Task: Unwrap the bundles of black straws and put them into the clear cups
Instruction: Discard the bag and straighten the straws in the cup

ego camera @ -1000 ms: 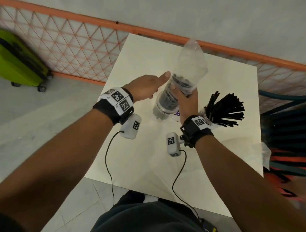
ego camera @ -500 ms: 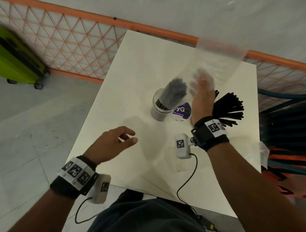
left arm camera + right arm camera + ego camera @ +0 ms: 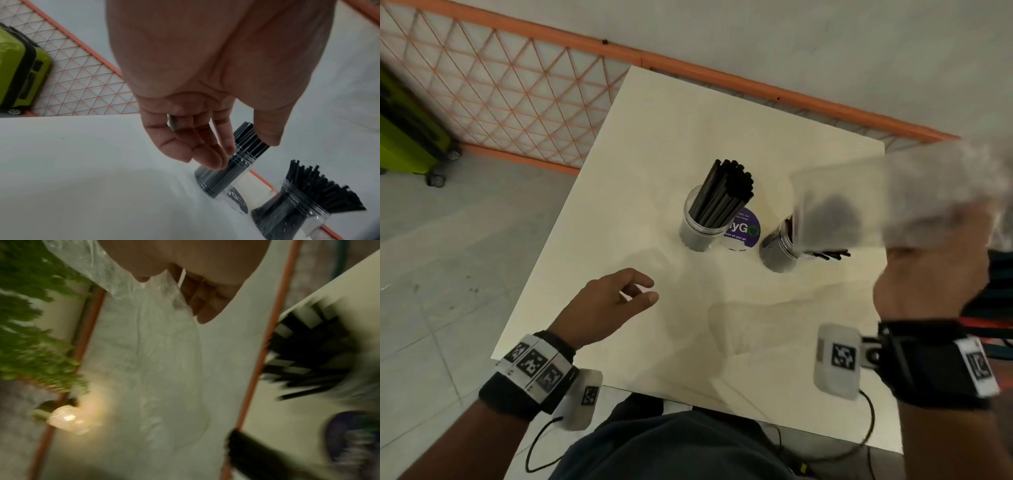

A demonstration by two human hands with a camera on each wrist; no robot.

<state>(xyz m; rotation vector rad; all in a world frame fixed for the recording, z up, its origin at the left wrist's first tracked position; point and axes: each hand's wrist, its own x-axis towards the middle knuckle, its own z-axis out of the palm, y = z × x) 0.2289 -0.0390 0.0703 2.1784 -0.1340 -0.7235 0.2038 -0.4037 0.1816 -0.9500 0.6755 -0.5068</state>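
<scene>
Two clear cups stand on the white table (image 3: 654,144). The left cup (image 3: 697,228) (image 3: 222,177) holds a tight upright bunch of black straws (image 3: 726,188). In the right cup (image 3: 779,248) (image 3: 287,214) the black straws (image 3: 320,191) fan out, partly hidden in the head view by the blurred clear plastic wrapper (image 3: 887,202) (image 3: 156,353). My right hand (image 3: 928,274) grips that empty wrapper, raised at the table's right side. My left hand (image 3: 613,301) (image 3: 203,146) hovers over the near part of the table with loosely curled fingers, holding nothing.
A purple round label (image 3: 744,228) lies between the two cups. An orange mesh fence (image 3: 517,85) runs behind the table. A green suitcase (image 3: 404,137) stands on the floor at the far left. Dark and orange bars (image 3: 996,308) lie off the table's right edge.
My right hand has pulled the wrapper up off the left bunch and swung it to the right. My left hand has drawn back from the cup toward me.
</scene>
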